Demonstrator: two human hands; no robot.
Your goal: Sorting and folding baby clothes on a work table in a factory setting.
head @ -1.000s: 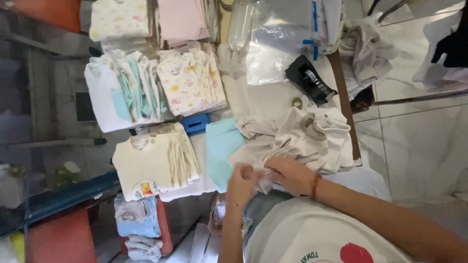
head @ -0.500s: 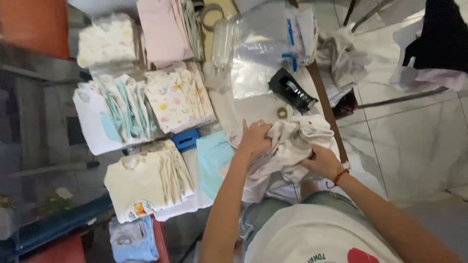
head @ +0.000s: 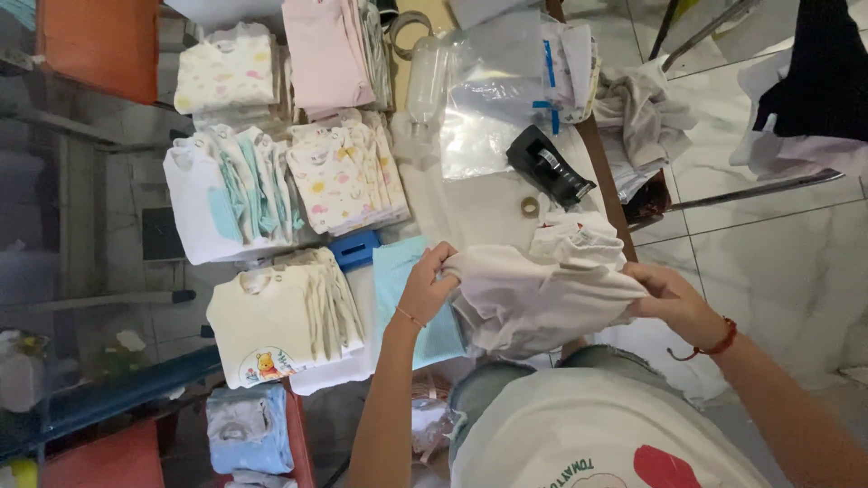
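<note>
**Both hands grip a cream garment over the table edge**

The left forearm rises from the bottom of the view, bent up at the wrist, and the left hand (head: 428, 285) closes its fingers on the left end of a cream garment (head: 542, 294). The right arm comes in from the lower right corner, a red cord bracelet (head: 714, 343) at its wrist, and the right hand (head: 669, 303) pinches the garment's right end, fingers curled round the cloth. The garment is stretched between the two hands, bunched and folded on itself, held just above the person's lap at the near edge of the table (head: 470, 203); whether it rests on the table is hard to tell.

Taking the garment as landmark: just left of it and partly under the left hand lies a pale turquoise cloth (head: 398, 271). Farther left sits a stack of cream baby shirts (head: 280, 316). Beyond it, toward the top, stands a black tape dispenser (head: 550, 167), with a small roll of tape (head: 530, 206) between the two. Clear plastic bags (head: 493, 108) lie beyond the dispenser. Up and left are stacks of printed baby shirts (head: 344, 176).
</note>
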